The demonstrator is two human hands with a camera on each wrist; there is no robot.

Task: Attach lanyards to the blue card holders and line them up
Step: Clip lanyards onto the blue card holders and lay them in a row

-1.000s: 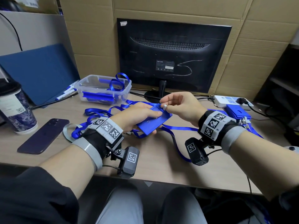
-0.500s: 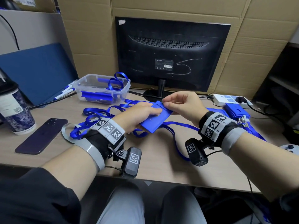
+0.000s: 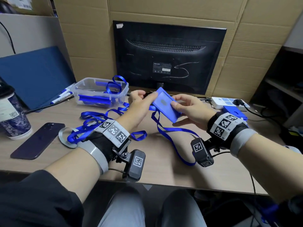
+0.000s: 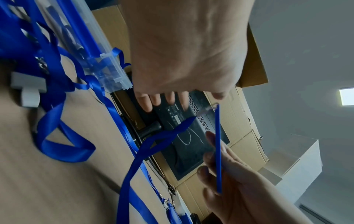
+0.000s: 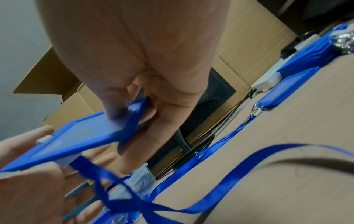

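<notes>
My right hand (image 3: 176,112) grips a blue card holder (image 3: 164,104) above the desk, thumb on its front face and fingers behind. The holder is tilted, window side toward me; the left wrist view shows it edge-on (image 4: 218,148). A blue lanyard (image 3: 170,138) hangs from its top end by a clear clip (image 4: 205,109) and trails over the desk. My left hand (image 3: 145,95) is at that top end, its thumb touching the corner and its fingers loosely spread apart from the holder. From the right wrist, the holder (image 5: 76,136) lies between both hands.
A clear plastic box (image 3: 78,89) with lanyards and holders stands at back left, a heap of lanyards (image 3: 96,118) before it. A phone (image 3: 37,140) and cup (image 3: 11,115) lie left. More blue holders (image 3: 234,112) and a power strip (image 3: 227,101) lie right. A monitor (image 3: 168,58) stands behind.
The card holder has risen off the desk and turned its window side up. My right hand shifted from its top end to its lower part; my left hand came off its face to the top corner.
</notes>
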